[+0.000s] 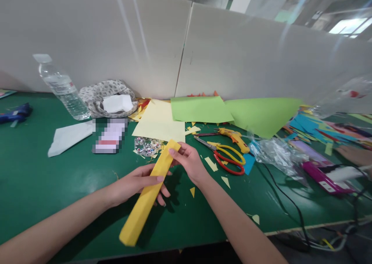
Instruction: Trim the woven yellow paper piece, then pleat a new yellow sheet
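A long yellow folded paper box point(142, 207) is held slantwise over the green table, its near end toward me. My left hand point(145, 182) grips it about the middle, thumb on top and fingers underneath. Around the far end, my right hand point(187, 161) is closed with its thumb on the upper face. Just beyond lie a clear tray of small googly eyes point(147, 145) and a pale yellow sheet point(159, 120). To the right of my right hand are scissors point(223, 155) with red and yellow handles and a yellow glue gun point(235, 138).
Green paper sheets point(200, 109) lean near the grey partition point(116, 39). On the left stand a water bottle point(62, 87), a patterned cloth pouch point(107, 87) and a phone point(110, 136). A magenta power strip point(327, 178), cables and crumpled plastic point(281, 155) lie right. Paper scraps are scattered about.
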{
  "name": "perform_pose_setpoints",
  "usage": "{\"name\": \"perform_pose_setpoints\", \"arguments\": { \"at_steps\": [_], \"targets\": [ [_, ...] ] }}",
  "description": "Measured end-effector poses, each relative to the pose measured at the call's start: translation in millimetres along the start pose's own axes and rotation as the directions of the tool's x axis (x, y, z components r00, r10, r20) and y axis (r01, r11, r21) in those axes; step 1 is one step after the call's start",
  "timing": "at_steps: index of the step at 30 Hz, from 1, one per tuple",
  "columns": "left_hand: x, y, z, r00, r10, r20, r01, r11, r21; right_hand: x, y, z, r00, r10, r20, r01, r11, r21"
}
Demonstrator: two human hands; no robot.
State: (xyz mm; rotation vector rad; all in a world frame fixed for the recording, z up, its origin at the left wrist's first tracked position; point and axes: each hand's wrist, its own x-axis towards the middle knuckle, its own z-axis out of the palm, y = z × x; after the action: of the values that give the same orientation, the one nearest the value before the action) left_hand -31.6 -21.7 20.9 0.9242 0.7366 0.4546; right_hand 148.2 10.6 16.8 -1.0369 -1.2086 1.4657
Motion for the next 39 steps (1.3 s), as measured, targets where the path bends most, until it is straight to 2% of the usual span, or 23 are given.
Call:
{"name": "perform_pose_setpoints", "arguments": {
  "at_steps": [6,10,13,16,18,22,23,27,29,32,34,36,37,39],
  "targets": [
    [0.5,5.6,-5.6,0.998,-0.028,-0.059,0.032,0.997,0.07,4.0,3.2,-1.1,0.99,-0.045,-0.136,0.05,0.998,0.031],
    [-0.6,9.0,-13.4,0.999,0.008,-0.045,-0.001,0.988,0.157,4.5,4.1,-1.8,0.985,-0.092,-0.145,0.099,0.994,0.043],
    [-0.7,7.1,-12.8,1.0,0.012,-0.023,-0.008,0.987,0.161,1.9,5.1,-0.3,0.993,-0.094,-0.064,0.095,0.995,0.02],
    [0.1,3.9,-7.7,1.0,-0.012,-0.028,0.016,0.988,0.151,-1.5,7.6,2.7,0.99,0.016,0.137,-0.008,0.998,-0.065],
    [1.1,3.2,-5.5,0.999,-0.02,-0.031,0.025,0.988,0.15,-2.6,8.2,3.1,0.981,0.052,0.185,-0.028,0.991,-0.129],
    [4.4,3.9,-7.7,0.996,0.04,-0.08,-0.027,0.988,0.155,-1.3,4.1,-1.3,0.994,-0.101,-0.041,0.09,0.974,-0.207],
    [5.2,3.3,-8.7,0.995,0.059,-0.084,-0.044,0.985,0.167,-1.0,2.9,-2.2,0.991,-0.118,-0.061,0.103,0.973,-0.208],
    [7.0,-2.1,-10.3,0.995,0.093,-0.021,-0.087,0.976,0.2,-2.8,0.4,-0.6,0.994,-0.059,0.094,0.074,0.984,-0.16],
    [6.8,-3.5,-9.6,0.997,0.079,-0.01,-0.075,0.977,0.201,-4.2,-1.2,0.4,0.991,-0.041,0.127,0.064,0.981,-0.185],
    [5.3,-1.5,-8.6,0.999,0.042,-0.027,-0.035,0.972,0.231,-4.2,-6.1,-1.5,0.997,-0.075,0.001,0.074,0.975,-0.207],
    [4.1,0.5,-8.0,0.999,0.039,-0.026,-0.031,0.964,0.264,-3.0,-9.4,-3.3,0.986,-0.116,-0.117,0.096,0.982,-0.161],
    [3.6,0.9,-7.4,0.998,0.058,-0.019,-0.05,0.958,0.283,-1.9,-10.4,-3.4,0.976,-0.135,-0.169,0.12,0.988,-0.095],
    [3.8,0.2,-7.1,0.997,0.074,-0.022,-0.065,0.956,0.287,-1.7,-9.7,-2.5,0.981,-0.131,-0.145,0.121,0.99,-0.074],
    [5.1,-2.4,-6.9,0.994,0.107,-0.036,-0.092,0.954,0.287,-2.1,-6.4,0.4,0.997,-0.083,0.008,0.084,0.994,-0.07]
  ]
}}
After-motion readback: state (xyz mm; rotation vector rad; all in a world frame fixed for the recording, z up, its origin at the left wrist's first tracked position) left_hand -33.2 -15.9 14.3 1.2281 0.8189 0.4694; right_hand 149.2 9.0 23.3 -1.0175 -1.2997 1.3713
